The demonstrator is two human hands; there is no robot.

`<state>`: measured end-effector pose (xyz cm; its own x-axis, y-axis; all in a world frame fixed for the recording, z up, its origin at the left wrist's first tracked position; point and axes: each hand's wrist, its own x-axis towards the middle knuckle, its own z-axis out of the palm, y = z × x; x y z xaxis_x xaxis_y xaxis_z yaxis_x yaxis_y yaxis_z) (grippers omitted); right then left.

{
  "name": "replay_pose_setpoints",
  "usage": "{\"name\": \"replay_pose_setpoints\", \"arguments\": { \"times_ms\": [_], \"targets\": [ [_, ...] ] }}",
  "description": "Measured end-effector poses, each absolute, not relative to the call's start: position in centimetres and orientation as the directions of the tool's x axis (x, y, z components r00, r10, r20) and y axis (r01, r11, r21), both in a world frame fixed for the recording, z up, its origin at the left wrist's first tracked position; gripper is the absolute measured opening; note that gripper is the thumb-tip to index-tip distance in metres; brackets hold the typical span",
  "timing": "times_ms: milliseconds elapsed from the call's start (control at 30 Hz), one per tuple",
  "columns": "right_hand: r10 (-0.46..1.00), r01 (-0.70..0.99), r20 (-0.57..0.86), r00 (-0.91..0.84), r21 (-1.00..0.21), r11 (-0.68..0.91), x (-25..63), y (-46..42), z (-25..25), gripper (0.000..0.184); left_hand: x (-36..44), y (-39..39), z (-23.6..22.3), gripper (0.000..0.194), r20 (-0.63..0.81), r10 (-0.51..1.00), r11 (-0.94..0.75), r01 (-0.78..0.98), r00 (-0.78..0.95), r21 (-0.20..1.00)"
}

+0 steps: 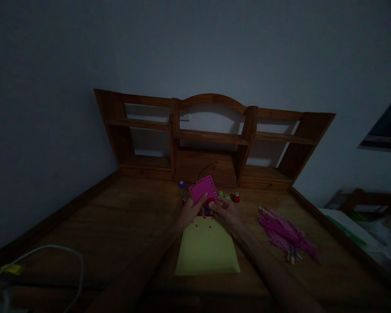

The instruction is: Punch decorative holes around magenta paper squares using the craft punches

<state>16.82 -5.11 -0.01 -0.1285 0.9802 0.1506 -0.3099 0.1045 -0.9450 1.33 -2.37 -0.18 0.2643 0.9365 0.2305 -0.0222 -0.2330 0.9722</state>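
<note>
My left hand [190, 213] is closed on a bright pink card [202, 188], with the thumb lying over its lower part. Small holes run along the card's edges. In my right hand [227, 210] is a small red craft hole punch [211, 201], gripped at the card's lower right edge. How far the card sits inside the punch is hidden by the fingers. Below both hands lies a pale yellow sheet of paper [208, 254] on the wooden desk [130, 230]. A few tiny pink punched bits [210, 227] are scattered near its top edge.
Behind the hands stand more small punches, among them a purple one [181, 184], a green one [227, 198] and a red one [236, 198]. A heap of pink strips [285, 232] lies to the right. A wooden shelf unit [211, 138] spans the back; a white cable [61, 248] curls at left.
</note>
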Motion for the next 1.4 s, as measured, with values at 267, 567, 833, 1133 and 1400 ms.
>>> {"name": "replay_pose_setpoints", "arguments": {
  "times_ms": [267,567,833,1133,1400],
  "targets": [
    [0.978,-0.288,0.157,-0.134,-0.951,0.113,16.8,-5.3,0.3,0.032,1.2,-2.3,-0.2,0.044,0.211,0.958,-0.198,-0.085,0.194,0.977],
    [0.981,-0.296,0.130,-0.144,-0.952,0.083,17.0,-5.1,-0.2,0.035,1.1,-2.5,0.4,0.044,0.207,0.963,-0.187,-0.127,0.171,0.974],
    [0.981,-0.285,0.128,-0.149,-0.955,0.081,17.0,-5.2,-0.1,0.035,0.9,-1.9,-0.5,0.046,0.186,0.968,-0.173,-0.086,0.171,0.981],
    [0.981,-0.312,0.119,-0.153,-0.948,0.066,17.3,-5.4,0.4,0.028,1.0,-2.0,-0.2,0.044,0.214,0.961,-0.201,-0.088,0.175,0.976],
    [0.996,-0.395,0.025,-0.083,-0.919,-0.010,17.9,-4.5,0.0,0.028,0.9,-1.6,-0.7,0.030,0.252,0.959,-0.229,-0.165,0.130,0.959]
  ]
}}
